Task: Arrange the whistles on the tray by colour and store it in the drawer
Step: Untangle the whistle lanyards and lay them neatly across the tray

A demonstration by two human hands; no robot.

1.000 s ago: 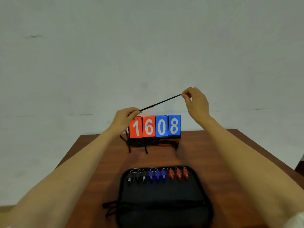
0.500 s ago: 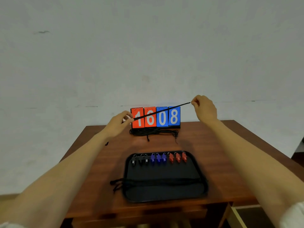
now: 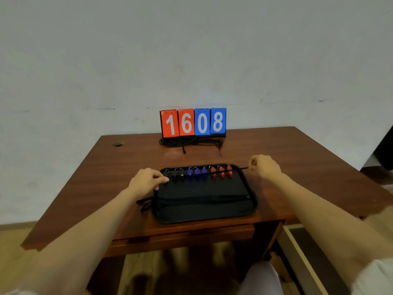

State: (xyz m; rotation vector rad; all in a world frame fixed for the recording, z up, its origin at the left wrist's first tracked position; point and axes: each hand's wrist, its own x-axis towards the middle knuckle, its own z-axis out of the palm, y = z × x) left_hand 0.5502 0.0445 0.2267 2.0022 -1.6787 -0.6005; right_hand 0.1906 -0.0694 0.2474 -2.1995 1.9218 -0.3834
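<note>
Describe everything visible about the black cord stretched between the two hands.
The black cord is thin, looks like woven lanyard string, and is pulled taut in a straight line. The left hand pinches its lower end and the right hand its higher end. It crosses just over the row of whistles at the far side of the black tray.

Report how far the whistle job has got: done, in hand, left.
Done: the whistles sit in a row on the tray, black, blue, red. In hand: left hand and right hand hold a black cord taut over the row. Left: the tray is on the table, not yet in a drawer.
</note>
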